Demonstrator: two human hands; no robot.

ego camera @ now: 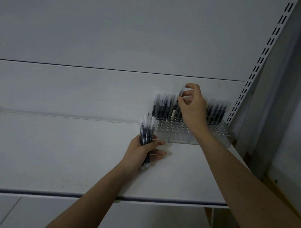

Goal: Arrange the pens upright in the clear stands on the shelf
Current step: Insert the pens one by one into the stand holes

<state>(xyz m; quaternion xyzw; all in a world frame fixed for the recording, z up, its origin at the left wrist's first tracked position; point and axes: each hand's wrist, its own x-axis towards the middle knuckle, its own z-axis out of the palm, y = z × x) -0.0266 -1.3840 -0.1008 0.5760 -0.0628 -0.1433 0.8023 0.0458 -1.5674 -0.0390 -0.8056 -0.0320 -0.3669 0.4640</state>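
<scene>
Dark-barrelled, clear-sleeved pens [163,105] upright in the clear stands [180,130] at the shelf [59,153] back, one pinched by the right hand [192,105], a bundle [146,134] gripped in the left hand [141,152].

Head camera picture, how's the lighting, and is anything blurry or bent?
Head view: dim, flat, greyish light with no glare; the right hand pinching a pen is slightly motion-blurred; the clear stands are hard to read; the wide lens bows the shelf edge and tilts the slotted upright.

pens [146,136]: dark blue, clear sleeves | stands [178,132]: clear | shelf [59,153]: white
</scene>
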